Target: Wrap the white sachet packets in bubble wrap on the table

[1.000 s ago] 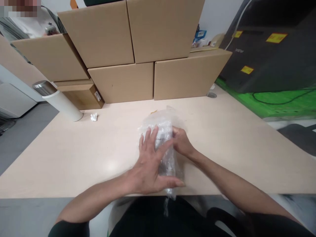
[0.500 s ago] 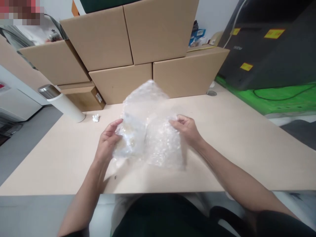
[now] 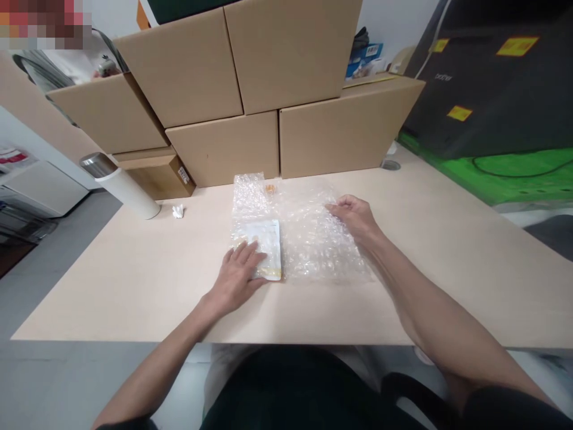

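Note:
A clear sheet of bubble wrap [image 3: 313, 239] lies spread on the light wooden table [image 3: 147, 286]. On its left part rests a flat whitish packet [image 3: 270, 230] with a yellow strip along its lower edge; what is inside cannot be made out. My left hand [image 3: 239, 272] lies flat over the packet's lower left, fingers spread. At the sheet's upper right, my right hand [image 3: 356, 216] pinches the edge of the bubble wrap between thumb and fingers. A small orange mark [image 3: 270, 189] shows near the sheet's far edge.
Stacked cardboard boxes [image 3: 224, 149] line the table's far side. A white bottle with a steel cap [image 3: 128, 191] and a crumpled white scrap [image 3: 178, 211] are at the left. A dark Brother machine [image 3: 483, 107] stands on green at the right. A person is partly visible at upper left.
The bubble wrap has come down from my raised hands and opened flat on the table, exposing the packet. My left hand let go of the wrap's edge and moved right onto the packet.

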Available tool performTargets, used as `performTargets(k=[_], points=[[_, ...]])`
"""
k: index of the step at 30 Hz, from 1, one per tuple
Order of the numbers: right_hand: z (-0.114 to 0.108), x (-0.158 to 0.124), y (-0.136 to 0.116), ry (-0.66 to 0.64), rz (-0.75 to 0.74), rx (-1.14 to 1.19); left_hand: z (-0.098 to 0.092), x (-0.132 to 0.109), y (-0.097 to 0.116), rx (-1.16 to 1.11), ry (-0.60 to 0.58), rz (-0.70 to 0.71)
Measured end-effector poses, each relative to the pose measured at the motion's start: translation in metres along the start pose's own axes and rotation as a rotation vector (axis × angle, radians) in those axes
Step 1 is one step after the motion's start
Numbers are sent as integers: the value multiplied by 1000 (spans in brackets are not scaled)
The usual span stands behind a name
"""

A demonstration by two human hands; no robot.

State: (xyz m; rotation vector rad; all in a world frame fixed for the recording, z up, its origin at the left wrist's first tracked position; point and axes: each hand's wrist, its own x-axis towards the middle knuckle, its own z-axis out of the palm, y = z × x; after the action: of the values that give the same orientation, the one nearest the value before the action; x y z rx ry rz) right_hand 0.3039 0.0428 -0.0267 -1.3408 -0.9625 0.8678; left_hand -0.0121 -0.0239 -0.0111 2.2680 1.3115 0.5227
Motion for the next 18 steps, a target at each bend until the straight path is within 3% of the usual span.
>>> performTargets(k=[3,8,10,13,16,18], points=[[-5,3,-2,4,-15,18,-10,-5,-5,-171,181,-105],[-19,13,0,19,-19,-59,-35,-23,-36,-557,642,-259],[-25,17,2,26,20,-115,-40,-36,-53,-609,684,-358],[-32,19,3,25,104,-237,-42,-54,-67,-211,664,-488],[-34,18,3,49,126,-388,-38,-59,-57,258,706,-380],[-33,17,3,62,98,-464,-32,-52,-41,342,617,-281]])
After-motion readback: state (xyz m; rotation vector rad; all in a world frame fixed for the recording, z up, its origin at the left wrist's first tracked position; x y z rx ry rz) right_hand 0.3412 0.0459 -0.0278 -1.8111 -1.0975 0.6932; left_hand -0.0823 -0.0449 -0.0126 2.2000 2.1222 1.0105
